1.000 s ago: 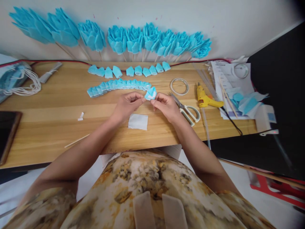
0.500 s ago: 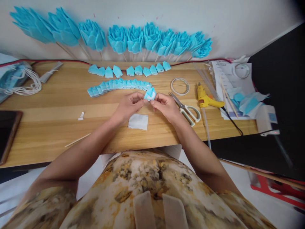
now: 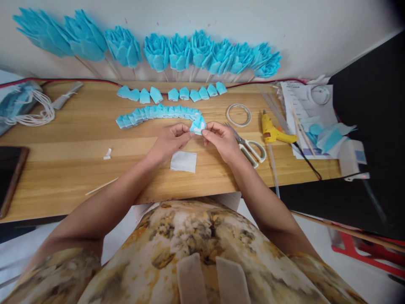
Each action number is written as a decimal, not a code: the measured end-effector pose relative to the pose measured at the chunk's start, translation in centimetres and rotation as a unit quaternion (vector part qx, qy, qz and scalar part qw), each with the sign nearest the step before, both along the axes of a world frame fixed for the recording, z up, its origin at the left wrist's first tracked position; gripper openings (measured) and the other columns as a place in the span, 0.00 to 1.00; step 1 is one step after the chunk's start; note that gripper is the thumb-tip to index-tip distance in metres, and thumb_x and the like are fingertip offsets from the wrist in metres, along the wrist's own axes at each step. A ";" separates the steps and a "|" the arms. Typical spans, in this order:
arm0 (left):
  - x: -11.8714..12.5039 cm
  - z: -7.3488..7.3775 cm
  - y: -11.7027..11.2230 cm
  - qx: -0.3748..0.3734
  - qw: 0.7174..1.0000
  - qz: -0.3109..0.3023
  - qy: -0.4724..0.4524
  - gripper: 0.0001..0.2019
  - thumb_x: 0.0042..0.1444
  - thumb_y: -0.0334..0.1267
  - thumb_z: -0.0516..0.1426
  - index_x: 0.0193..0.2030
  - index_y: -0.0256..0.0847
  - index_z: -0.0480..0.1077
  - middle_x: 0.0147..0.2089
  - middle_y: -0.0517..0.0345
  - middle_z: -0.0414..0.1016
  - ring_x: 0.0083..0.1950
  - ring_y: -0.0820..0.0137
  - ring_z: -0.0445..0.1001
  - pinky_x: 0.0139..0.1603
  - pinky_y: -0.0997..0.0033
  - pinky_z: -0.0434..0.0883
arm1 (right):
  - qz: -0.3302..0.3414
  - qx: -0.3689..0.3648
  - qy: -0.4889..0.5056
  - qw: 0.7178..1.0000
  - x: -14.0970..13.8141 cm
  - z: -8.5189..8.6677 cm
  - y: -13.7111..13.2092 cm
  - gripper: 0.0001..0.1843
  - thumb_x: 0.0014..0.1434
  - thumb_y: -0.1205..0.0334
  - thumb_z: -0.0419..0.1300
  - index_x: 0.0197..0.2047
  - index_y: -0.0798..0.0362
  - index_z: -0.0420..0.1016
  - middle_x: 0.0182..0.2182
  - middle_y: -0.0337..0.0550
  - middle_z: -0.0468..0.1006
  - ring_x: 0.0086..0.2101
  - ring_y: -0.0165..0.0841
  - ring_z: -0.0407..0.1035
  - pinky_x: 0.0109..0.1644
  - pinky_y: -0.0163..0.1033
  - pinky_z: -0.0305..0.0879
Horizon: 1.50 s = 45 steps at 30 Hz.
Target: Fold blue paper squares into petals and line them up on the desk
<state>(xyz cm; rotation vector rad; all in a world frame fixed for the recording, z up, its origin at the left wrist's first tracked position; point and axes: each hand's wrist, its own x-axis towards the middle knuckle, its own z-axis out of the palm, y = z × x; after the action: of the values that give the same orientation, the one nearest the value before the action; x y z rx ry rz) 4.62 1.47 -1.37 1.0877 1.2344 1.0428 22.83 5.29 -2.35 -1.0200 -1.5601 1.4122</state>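
Observation:
Both hands meet over the middle of the wooden table (image 3: 72, 139). My left hand (image 3: 169, 141) and my right hand (image 3: 221, 141) each pinch one side of a small folded blue paper piece (image 3: 198, 125), held just above the tabletop. A white paper square (image 3: 183, 161) lies flat right below the hands. Just beyond them runs a curved row of overlapping folded blue pieces (image 3: 155, 114), and farther back a second row of separate blue pieces (image 3: 172, 93).
Blue paper flowers on sticks (image 3: 177, 52) lean on the back wall. Scissors (image 3: 249, 145), a tape roll (image 3: 238, 114) and a yellow glue gun (image 3: 274, 131) lie to the right, with papers (image 3: 311, 114) past them. A thin wooden stick (image 3: 101, 186) and a dark tablet (image 3: 11, 173) lie left.
The blue piece has been folded smaller and tighter between the fingertips, which have drawn closer together. The arms stay where they were.

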 end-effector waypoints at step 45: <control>0.0 -0.4 -0.5 0.254 0.905 0.009 0.342 0.07 0.58 0.34 0.59 0.31 0.45 0.77 0.28 0.56 0.74 0.34 0.65 0.70 0.41 0.64 0.65 | -0.024 0.199 -0.164 0.966 -0.5 -0.6 -1.0 0.06 0.57 0.64 0.61 0.28 0.50 0.72 0.24 0.36 0.73 0.26 0.29 0.62 0.33 0.37 0.59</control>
<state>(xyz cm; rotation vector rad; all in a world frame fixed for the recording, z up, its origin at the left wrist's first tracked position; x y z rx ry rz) 4.58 0.94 -1.72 1.9697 1.5530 1.0596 22.30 4.24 -2.98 -1.0666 -1.9457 0.8702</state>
